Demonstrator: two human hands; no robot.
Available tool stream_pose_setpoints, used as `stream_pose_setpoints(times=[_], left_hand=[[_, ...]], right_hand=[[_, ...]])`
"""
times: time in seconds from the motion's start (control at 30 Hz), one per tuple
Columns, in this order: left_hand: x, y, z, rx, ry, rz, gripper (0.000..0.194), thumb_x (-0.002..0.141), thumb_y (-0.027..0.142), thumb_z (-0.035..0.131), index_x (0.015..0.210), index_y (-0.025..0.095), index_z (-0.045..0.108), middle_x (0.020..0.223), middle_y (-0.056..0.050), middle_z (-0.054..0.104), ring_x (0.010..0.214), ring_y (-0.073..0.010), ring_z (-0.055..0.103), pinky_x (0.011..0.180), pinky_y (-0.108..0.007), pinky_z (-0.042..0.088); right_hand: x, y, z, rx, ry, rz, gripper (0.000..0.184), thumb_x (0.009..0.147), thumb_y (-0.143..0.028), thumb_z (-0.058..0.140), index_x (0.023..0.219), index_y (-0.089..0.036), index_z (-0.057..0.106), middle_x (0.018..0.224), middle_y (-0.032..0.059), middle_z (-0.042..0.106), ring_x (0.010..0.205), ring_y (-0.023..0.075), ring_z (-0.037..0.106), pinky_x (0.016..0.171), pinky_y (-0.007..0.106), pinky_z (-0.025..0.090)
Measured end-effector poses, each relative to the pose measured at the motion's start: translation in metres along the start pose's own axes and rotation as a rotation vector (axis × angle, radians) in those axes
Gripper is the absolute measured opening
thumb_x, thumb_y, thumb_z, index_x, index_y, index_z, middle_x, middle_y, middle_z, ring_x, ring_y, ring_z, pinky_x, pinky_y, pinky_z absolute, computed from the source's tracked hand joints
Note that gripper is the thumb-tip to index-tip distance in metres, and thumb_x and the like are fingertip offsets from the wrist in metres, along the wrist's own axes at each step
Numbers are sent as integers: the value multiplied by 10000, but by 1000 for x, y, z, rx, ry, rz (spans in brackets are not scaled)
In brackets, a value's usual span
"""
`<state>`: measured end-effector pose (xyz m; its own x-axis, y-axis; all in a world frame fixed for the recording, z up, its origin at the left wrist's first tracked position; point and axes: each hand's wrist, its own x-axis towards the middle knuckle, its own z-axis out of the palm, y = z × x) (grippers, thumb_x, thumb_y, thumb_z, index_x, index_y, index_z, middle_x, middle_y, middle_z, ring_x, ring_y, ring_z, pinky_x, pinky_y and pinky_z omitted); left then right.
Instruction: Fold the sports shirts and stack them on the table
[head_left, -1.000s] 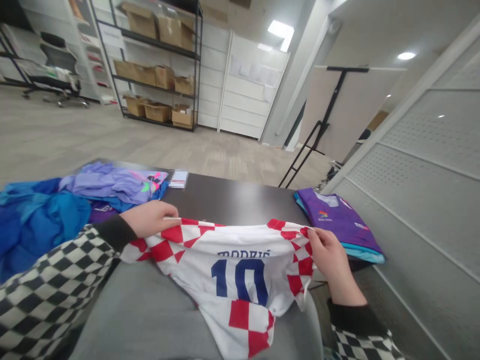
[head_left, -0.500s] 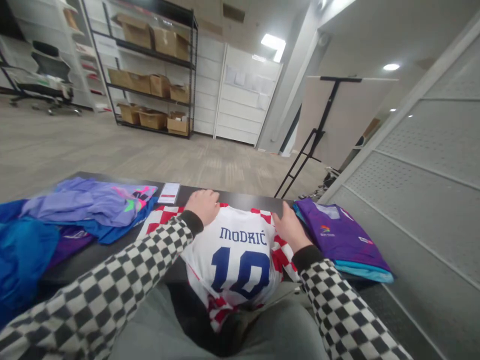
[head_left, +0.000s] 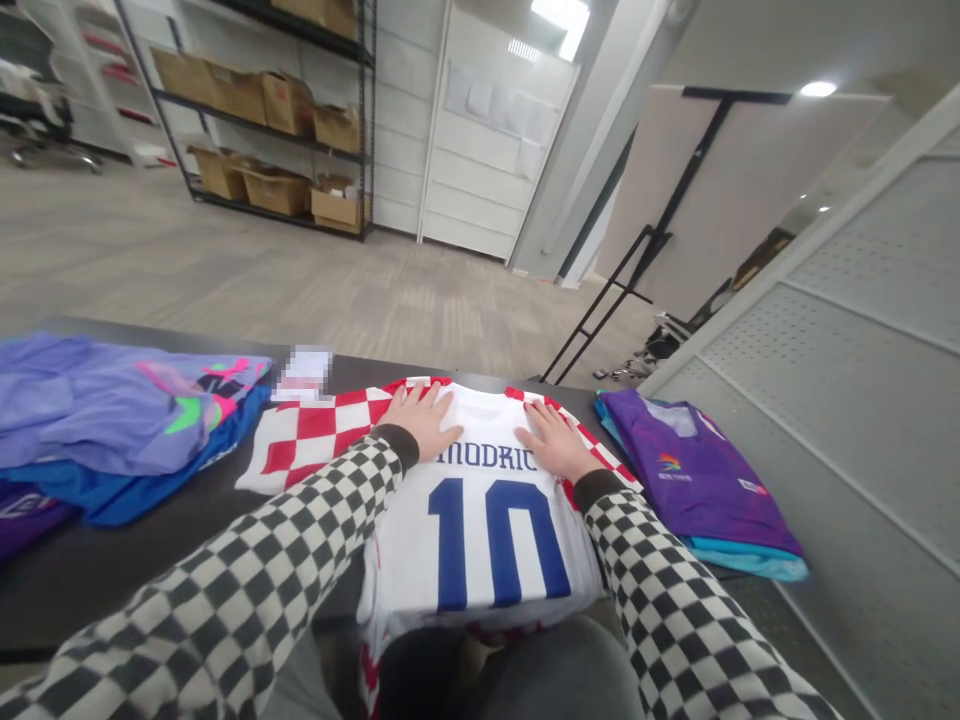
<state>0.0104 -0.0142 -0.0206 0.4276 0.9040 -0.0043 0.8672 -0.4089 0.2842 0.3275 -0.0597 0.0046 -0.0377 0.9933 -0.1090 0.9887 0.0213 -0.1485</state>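
A white football jersey (head_left: 480,535) with red-and-white checked sleeves lies back side up across the dark table, its collar at the far side. Blue lettering and a large 10 run down its back, and the lower part hangs over the near edge towards my lap. My left hand (head_left: 420,418) rests flat on the left shoulder of the jersey, fingers spread. On the right shoulder, my right hand (head_left: 556,440) lies with its fingers apart, covering the end of the name. Neither hand grips the cloth.
Folded purple and turquoise jerseys (head_left: 712,480) are stacked to the right. Lavender and blue shirts (head_left: 97,400) lie loosely at the left, near a small white card (head_left: 304,373). A grey perforated panel (head_left: 862,380) borders the right side. Beyond stand an easel board (head_left: 742,190) and shelves with cardboard boxes (head_left: 277,190).
The jersey's back and left sleeve now lie flatter and more spread out. Both my hands have shifted from its edges onto the shoulders, palms down. The view has tilted downwards.
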Motion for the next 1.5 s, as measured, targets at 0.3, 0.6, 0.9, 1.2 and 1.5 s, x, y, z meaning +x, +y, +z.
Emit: stream_pose_setpoints(times=[0.3,0.6,0.9,1.2,1.5], left_hand=[[13,-3,-10,-7,-3,-14,874,1071,685,374,1791,191,343,1872,-159,253,1739,-421,193,1389,-671,103],[14,-6,-14,37,-54,-39,883,1060,715,362,1793,223,347,1883,-122,223,1747,-399,181,1394,-657,110],[15,-43,-10,41,-67,-11,896,1050,730,400,1794,232,351,1878,-119,239,1746,-404,182,1390,-663,120],[11,-55,-18,94,-52,-42,915,1046,698,438,1797,189,323,1874,-159,249,1736,-378,237,1394,-638,150],[9,-71,-32,94,-22,-64,842,1031,614,495,1734,155,449,1844,-180,330,1721,-368,285,1392,-643,173]], right_hand=[[35,19,5,22,81,-56,673,1166,-497,340,1745,-168,440,1837,119,369,1705,277,330,1404,477,200],[-18,105,-59,-171,166,35,497,1063,-307,553,1517,-150,682,1708,208,555,1642,393,424,1378,663,187],[-70,88,9,108,326,55,558,1066,-496,542,1478,-170,732,1587,174,681,1481,295,631,1263,429,479],[-78,96,22,325,570,352,313,931,-273,578,1026,-185,863,1132,137,859,1115,297,778,1098,404,573],[-88,79,12,171,544,513,449,1023,-234,485,1325,-112,794,1365,198,790,1290,298,724,1173,380,504]])
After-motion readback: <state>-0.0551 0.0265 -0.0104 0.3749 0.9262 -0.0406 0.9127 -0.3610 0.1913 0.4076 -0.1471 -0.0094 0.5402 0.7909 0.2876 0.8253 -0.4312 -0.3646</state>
